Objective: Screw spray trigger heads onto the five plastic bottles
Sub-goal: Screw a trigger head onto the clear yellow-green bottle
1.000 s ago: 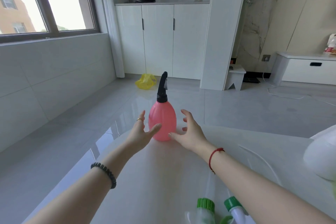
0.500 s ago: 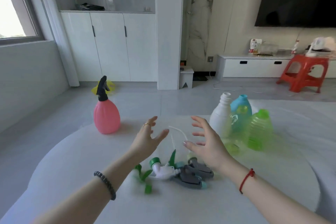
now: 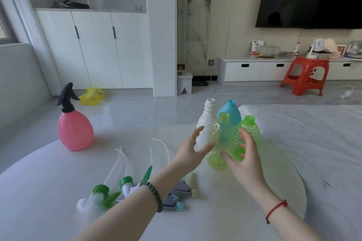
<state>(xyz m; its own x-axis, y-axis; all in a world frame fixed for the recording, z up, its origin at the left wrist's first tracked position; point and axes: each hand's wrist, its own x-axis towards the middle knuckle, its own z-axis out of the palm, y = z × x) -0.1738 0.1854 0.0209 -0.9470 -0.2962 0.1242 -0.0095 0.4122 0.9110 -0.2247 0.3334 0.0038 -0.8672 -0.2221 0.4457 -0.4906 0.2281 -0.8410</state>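
A pink bottle (image 3: pixel 75 132) with a black trigger head (image 3: pixel 66 95) screwed on stands at the table's left. Open-necked bottles cluster at the middle: a white bottle (image 3: pixel 205 123), a blue bottle (image 3: pixel 230 111), a yellow-green bottle (image 3: pixel 218 154) and a ribbed green bottle (image 3: pixel 249 129). My left hand (image 3: pixel 193 150) is open beside the white and yellow-green bottles. My right hand (image 3: pixel 242 159) is spread, fingers against the ribbed green bottle, not closed on it. Loose trigger heads lie near me: green-capped ones (image 3: pixel 109 190) and grey ones (image 3: pixel 180 193), partly hidden by my left forearm.
White dip tubes (image 3: pixel 121 162) trail across the white table (image 3: pixel 293 143) from the trigger heads. Beyond the table are a grey tiled floor, a yellow bag (image 3: pixel 92 96), white cabinets, a red stool (image 3: pixel 307 76) and a dark screen on the wall.
The view swung right, away from the pink bottle. Both hands moved from the pink bottle across the table to the cluster of open bottles.
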